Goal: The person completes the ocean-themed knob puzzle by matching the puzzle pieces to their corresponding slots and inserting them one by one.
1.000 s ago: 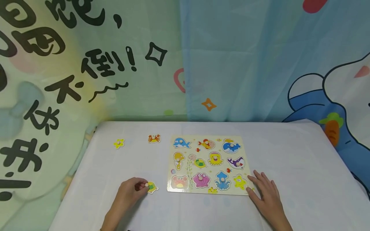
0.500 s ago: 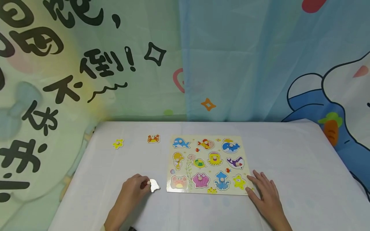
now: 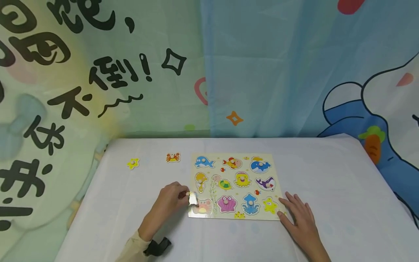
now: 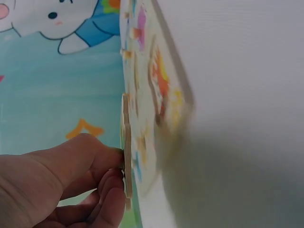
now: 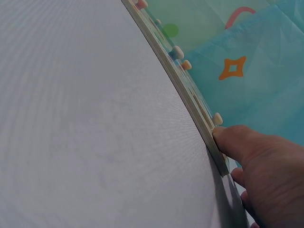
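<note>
My left hand (image 3: 173,196) pinches a small wooden turtle puzzle piece (image 3: 193,198) between thumb and fingers, over the left edge of the puzzle board (image 3: 220,216). Glare whitens the piece's face in the head view; in the left wrist view the turtle piece (image 4: 127,152) stands edge-on, close beside the board. My right hand (image 3: 301,223) rests at the board's lower right corner with fingers spread, the thumb touching its edge in the right wrist view. Sea animal pieces with knobs sit in the board. The turtle recess (image 3: 224,185) and the crab recess (image 3: 203,206) show printed pictures.
A crab piece (image 3: 173,157) and a yellow starfish-like piece (image 3: 133,163) lie on the white tablecloth (image 3: 157,174), left of the board. A black strap-like object (image 3: 158,247) shows by the left sleeve (image 3: 134,249). A printed curtain (image 3: 262,72) hangs behind the table.
My left hand has lifted the turtle piece, tilted it, and carried it right and away from me to the board's left edge. The right hand stays at its corner.
</note>
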Tool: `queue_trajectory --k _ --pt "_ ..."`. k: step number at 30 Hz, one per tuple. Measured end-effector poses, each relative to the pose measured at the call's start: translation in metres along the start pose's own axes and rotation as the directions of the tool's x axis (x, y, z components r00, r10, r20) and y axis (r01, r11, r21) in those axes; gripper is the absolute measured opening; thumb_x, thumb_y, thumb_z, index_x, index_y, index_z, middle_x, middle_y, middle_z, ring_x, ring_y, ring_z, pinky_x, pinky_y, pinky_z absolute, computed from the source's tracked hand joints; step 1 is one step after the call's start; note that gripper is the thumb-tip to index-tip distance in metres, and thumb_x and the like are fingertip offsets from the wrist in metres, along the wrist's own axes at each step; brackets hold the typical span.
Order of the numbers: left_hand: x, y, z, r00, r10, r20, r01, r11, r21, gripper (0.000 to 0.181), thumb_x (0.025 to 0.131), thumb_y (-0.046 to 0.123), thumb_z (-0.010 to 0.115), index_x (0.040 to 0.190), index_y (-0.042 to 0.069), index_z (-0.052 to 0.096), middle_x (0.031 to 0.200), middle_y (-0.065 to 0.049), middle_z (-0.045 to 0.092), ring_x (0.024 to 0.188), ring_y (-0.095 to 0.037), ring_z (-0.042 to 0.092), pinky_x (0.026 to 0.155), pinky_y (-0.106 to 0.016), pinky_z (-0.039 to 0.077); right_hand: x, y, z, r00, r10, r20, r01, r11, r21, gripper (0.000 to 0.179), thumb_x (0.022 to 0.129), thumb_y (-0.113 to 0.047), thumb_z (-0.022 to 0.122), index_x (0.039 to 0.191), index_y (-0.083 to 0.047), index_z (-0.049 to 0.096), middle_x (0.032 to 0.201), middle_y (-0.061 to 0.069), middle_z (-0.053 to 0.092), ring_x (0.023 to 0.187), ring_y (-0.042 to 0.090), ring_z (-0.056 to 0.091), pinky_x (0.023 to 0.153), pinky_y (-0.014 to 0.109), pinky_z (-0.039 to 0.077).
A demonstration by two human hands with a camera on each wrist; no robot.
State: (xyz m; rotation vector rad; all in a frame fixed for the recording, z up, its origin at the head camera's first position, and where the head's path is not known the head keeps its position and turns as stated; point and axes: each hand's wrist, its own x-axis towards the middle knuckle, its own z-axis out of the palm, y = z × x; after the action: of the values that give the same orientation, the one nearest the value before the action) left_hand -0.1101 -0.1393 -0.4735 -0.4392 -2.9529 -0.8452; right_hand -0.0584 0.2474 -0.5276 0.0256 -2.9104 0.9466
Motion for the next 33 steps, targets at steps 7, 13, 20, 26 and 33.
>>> queue_trajectory --k 7,13,20,26,33 --pt "0.033 0.023 0.014 0.993 0.06 0.099 -0.055 0.997 -0.05 0.008 0.078 0.003 0.07 0.085 0.007 0.074 0.071 0.002 0.057 0.066 -0.008 0.044 0.059 -0.017 0.036 0.0 0.002 0.0 1.0 -0.009 -0.008 0.009 1.0 0.002 0.043 0.091 -0.028 0.064 0.128 -0.009 0.056 0.148 0.025 0.04 0.141 0.046 0.025 0.116 0.064 0.003" --pt "0.06 0.046 0.031 0.984 0.08 0.158 -0.068 0.994 -0.085 0.008 0.083 0.01 0.07 0.088 0.008 0.075 0.074 0.003 0.059 0.069 -0.009 0.045 0.063 -0.018 0.038 -0.001 0.002 -0.002 1.0 -0.016 -0.014 0.016 1.0 0.01 0.043 0.09 -0.026 0.066 0.128 -0.009 0.057 0.148 0.025 0.041 0.14 0.047 0.027 0.117 0.064 0.002" --pt "0.075 0.055 0.052 0.971 0.063 0.232 -0.028 0.988 -0.154 0.004 0.083 0.011 0.069 0.079 0.01 0.069 0.07 0.004 0.054 0.069 -0.009 0.046 0.062 -0.019 0.037 0.0 0.001 -0.001 1.0 -0.008 -0.004 0.008 1.0 0.013 0.043 0.09 -0.027 0.066 0.129 -0.01 0.056 0.148 0.024 0.04 0.141 0.046 0.025 0.117 0.063 0.002" --pt "0.081 0.054 0.057 0.974 0.012 0.226 0.022 0.989 -0.149 0.005 0.085 0.014 0.07 0.087 0.01 0.072 0.077 0.004 0.059 0.077 -0.011 0.049 0.069 -0.022 0.04 0.0 0.0 -0.001 1.0 -0.004 -0.003 0.004 1.0 0.003 0.043 0.09 -0.027 0.065 0.129 -0.01 0.056 0.148 0.024 0.04 0.141 0.045 0.025 0.117 0.063 0.002" --pt "0.087 0.059 0.061 0.965 -0.044 0.257 0.072 0.992 -0.1 0.006 0.085 0.015 0.071 0.08 0.011 0.071 0.069 0.004 0.058 0.073 -0.011 0.049 0.065 -0.023 0.039 -0.001 0.001 -0.001 1.0 -0.006 0.003 0.006 1.0 -0.008 0.044 0.09 -0.028 0.065 0.129 -0.01 0.056 0.148 0.024 0.04 0.141 0.046 0.026 0.117 0.063 0.002"
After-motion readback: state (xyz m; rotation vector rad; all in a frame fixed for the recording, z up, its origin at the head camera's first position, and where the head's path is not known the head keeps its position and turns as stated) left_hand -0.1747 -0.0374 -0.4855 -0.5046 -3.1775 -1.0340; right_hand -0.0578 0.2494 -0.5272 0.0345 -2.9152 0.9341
